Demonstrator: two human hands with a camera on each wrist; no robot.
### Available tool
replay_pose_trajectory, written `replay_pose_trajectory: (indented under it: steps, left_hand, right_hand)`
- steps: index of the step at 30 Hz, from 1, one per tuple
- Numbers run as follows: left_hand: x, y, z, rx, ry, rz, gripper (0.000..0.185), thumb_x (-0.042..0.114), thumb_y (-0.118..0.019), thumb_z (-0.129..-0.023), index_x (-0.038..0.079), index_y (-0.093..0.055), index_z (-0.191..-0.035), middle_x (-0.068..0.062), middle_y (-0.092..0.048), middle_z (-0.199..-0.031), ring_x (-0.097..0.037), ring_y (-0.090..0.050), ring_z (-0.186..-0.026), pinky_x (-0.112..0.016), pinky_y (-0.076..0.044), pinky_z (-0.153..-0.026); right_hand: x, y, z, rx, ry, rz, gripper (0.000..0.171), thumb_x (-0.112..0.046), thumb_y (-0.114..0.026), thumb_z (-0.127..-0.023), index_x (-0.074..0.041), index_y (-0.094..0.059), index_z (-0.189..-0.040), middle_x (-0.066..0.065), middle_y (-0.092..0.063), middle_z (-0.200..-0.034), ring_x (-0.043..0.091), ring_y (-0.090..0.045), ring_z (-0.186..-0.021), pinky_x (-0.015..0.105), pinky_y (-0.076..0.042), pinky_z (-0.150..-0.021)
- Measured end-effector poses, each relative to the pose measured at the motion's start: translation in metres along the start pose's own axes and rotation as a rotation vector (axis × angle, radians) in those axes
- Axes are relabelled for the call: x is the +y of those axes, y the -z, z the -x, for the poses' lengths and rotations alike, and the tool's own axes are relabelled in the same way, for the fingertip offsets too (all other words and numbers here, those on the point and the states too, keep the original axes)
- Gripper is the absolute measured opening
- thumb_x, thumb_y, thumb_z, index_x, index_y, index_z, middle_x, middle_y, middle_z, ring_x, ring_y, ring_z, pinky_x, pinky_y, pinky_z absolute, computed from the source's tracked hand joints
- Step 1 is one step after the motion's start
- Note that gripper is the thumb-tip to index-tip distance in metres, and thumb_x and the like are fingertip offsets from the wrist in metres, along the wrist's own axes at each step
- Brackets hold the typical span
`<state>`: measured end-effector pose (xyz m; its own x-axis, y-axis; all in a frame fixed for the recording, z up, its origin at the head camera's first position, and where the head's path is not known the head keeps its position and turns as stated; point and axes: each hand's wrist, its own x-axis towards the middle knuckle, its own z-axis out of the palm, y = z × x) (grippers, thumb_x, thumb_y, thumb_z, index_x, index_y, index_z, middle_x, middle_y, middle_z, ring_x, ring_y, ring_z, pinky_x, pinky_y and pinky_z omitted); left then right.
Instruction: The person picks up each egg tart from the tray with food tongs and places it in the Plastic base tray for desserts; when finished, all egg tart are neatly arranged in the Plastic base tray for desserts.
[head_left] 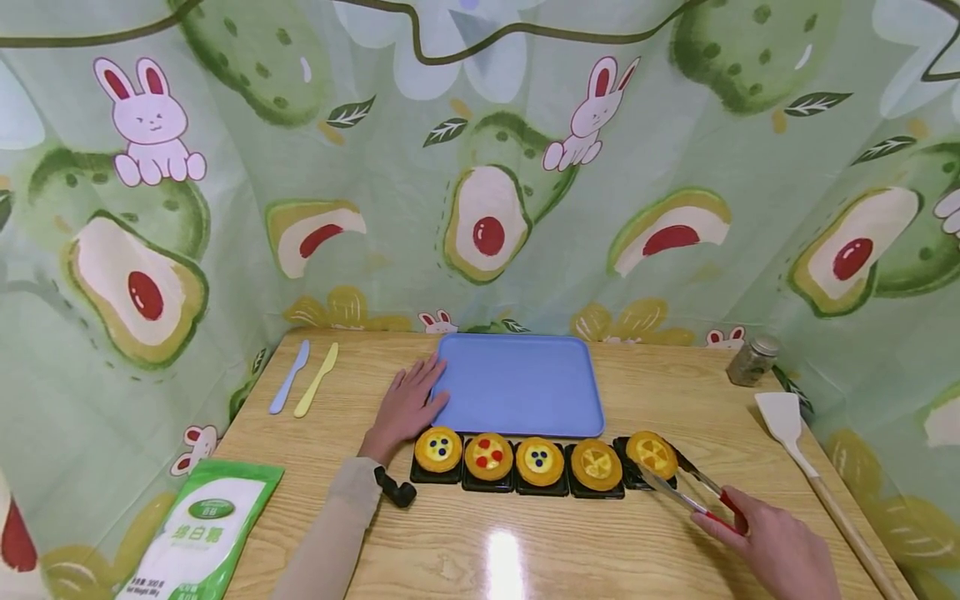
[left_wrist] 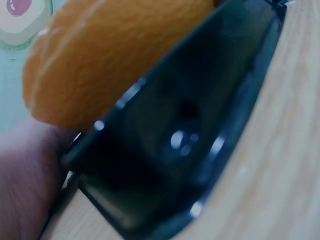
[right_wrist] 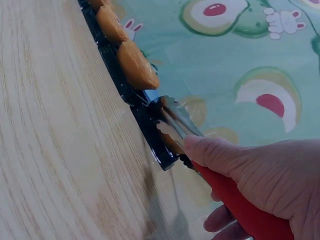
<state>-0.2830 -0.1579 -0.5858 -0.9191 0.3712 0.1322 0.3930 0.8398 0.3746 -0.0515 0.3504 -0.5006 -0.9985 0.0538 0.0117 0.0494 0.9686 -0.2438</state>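
Note:
My left hand rests on the left edge of a blue tray, fingers extended. In my right hand I grip red-handled metal tongs. Their tips straddle the rightmost egg tart, topped with orange wedges, at its black plastic holder. Whether that tart is lifted I cannot tell. The right wrist view shows the tong tips partly hiding it. To its left, a similar tart, two blueberry-dotted tarts and one with red pieces sit in black holders before the tray.
A blue knife and a yellow knife lie at the back left. In the front left is a green-and-white sugar bag. To the right are a spice jar and a white spatula with a wooden handle. A patterned cloth surrounds the table.

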Motion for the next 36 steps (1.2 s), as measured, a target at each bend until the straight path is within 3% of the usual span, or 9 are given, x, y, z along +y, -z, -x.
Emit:
replay_pose_trajectory:
  steps: [9,19,24,36]
  left_hand:
    - [0.0,0.0,0.002,0.02,-0.007,0.002,0.069,0.054,-0.039,-0.109,0.022,-0.024,-0.168,-0.001,-0.017,-0.175,-0.031,-0.016,-0.161,-0.058,-0.011,-0.127]
    - [0.001,0.002,0.004,0.019,0.0,0.002,0.068,0.054,-0.04,-0.109,0.022,-0.025,-0.168,-0.001,-0.017,-0.175,-0.031,-0.016,-0.161,-0.057,-0.01,-0.128]
    - [0.0,0.0,0.003,0.004,-0.005,-0.004,0.068,0.055,-0.038,-0.11,0.023,-0.023,-0.168,0.001,-0.015,-0.175,-0.03,-0.015,-0.161,-0.056,-0.009,-0.128]
    - [0.002,0.001,0.004,0.058,-0.04,0.012,0.066,0.047,-0.044,-0.109,0.015,-0.033,-0.166,-0.008,-0.024,-0.173,-0.037,-0.023,-0.158,-0.062,-0.014,-0.126]
  right_hand:
    - [0.0,0.007,-0.002,0.013,-0.021,-0.059,0.052,-0.063,-0.072,-0.091,-0.013,-0.061,-0.093,-0.003,-0.044,-0.065,0.017,-0.04,-0.052,0.032,-0.028,-0.046]
    - [-0.003,-0.002,-0.03,0.2,-0.054,-0.256,0.048,-0.048,-0.073,-0.097,-0.003,-0.056,-0.093,0.001,-0.054,-0.069,0.016,-0.045,-0.058,0.027,-0.034,-0.05]
    - [0.003,-0.014,-0.048,0.246,-0.067,-0.267,0.048,-0.044,-0.071,-0.1,0.0,-0.054,-0.092,0.005,-0.055,-0.071,0.018,-0.045,-0.059,0.028,-0.035,-0.049]
    - [0.013,-0.037,-0.084,0.303,-0.136,-0.24,0.057,-0.05,-0.071,-0.098,-0.001,-0.048,-0.081,0.012,-0.044,-0.075,0.029,-0.044,-0.068,0.04,-0.035,-0.059]
